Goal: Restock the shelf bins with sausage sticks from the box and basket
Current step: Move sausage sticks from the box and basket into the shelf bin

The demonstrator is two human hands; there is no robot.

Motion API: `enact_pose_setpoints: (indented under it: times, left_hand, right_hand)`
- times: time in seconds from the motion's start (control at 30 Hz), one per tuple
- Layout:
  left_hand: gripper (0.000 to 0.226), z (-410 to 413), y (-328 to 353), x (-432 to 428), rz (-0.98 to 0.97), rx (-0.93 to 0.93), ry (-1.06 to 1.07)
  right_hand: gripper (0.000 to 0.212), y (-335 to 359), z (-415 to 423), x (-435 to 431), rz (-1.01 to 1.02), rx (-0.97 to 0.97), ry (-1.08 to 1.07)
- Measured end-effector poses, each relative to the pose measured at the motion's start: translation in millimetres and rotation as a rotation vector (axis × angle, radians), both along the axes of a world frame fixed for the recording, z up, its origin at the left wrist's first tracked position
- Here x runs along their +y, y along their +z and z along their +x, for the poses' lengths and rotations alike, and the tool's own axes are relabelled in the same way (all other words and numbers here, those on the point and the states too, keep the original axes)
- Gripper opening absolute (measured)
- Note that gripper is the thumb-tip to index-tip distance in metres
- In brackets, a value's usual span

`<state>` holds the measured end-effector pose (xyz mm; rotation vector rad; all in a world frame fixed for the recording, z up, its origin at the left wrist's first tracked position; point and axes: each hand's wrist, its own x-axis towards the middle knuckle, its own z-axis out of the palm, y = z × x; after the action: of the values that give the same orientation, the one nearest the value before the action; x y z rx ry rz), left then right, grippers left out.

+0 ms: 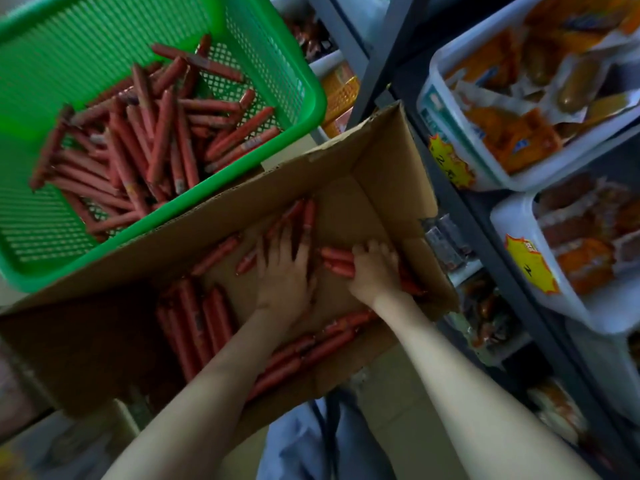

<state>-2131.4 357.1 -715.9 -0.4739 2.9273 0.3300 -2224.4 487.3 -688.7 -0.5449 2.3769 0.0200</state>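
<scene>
Under both hands, sausage sticks litter the box; the left hand lies flat on some, the right hand curls round a few. Beyond them the basket holds plenty, so restocking the shelf bins looks far from done.

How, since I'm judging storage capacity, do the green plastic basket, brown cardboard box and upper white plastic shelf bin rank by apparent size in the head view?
1. Brown cardboard box.
2. Green plastic basket, close behind; the frame crops both, so unsure.
3. Upper white plastic shelf bin, clearly smallest.
</scene>
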Motion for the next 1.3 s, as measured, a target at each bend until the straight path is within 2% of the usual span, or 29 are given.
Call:
enact_pose_setpoints:
  times: [0.17, 0.23, 0.3, 0.4, 0.57, 0.67, 0.7, 0.77, 0.87, 0.93, 1.03, 1.2, 1.3]
  left_hand:
    - [0.077, -23, 8, -5, -0.083, -0.21, 0.249]
    - [0.077, -29, 9, -7, -0.115, -0.338, 0.212]
    - [0.078, -27, 11, -8, -0.019, -0.402, 0.202]
    - [0.08, -19, 35, -7, 0.232, -0.453, 0.261]
    - [0.023, -16, 135, -2, 0.726, -0.354, 0.492]
    - [0.008, -18, 246, 9, 1.475, -0.191, 0.717]
    - [0.01, -21, 283, 10, 1.687, -0.157, 0.694]
    - [0.018, -34, 344, 12, 1.856, -0.134, 0.545]
    - [0.026, -58, 427, 18, 1.901, -0.171, 0.294]
    - [0.018, -75, 470, 24, 1.887, -0.222, 0.12]
    - [0.016, -97, 526, 43, 1.844, -0.279, -0.157]
    - [0.017, -118, 617, 109, 1.802, -0.315, -0.516]
    - [0.019, -122, 667, 157, 1.719, -0.262, -0.769]
  right_hand:
    - [0.053, 4, 0, 4, -0.115, -0.021, -0.016]
    - [0.056, 11, -2, 5, -0.167, -0.038, -0.08]
    - [0.061, 22, -2, 7, -0.233, -0.04, -0.143]
    - [0.059, 52, 1, 9, -0.42, -0.078, -0.245]
    - [0.036, 152, 1, 6, -0.742, -0.092, -0.485]
    - [0.017, 253, 0, 11, -1.0, -0.333, -0.807]
    - [0.015, 287, 0, 14, -1.118, -0.417, -0.9]
    - [0.015, 347, -1, 20, -1.274, -0.501, -0.964]
    - [0.03, 430, 0, 31, -1.403, -0.458, -0.971]
    - [0.025, 478, 0, 46, -1.47, -0.372, -0.977]
    - [0.036, 543, 6, 78, -1.633, -0.307, -0.984]
    - [0.028, 628, 25, 140, -1.779, 0.039, -0.924]
    - [0.036, 669, 43, 179, -1.784, 0.333, -0.817]
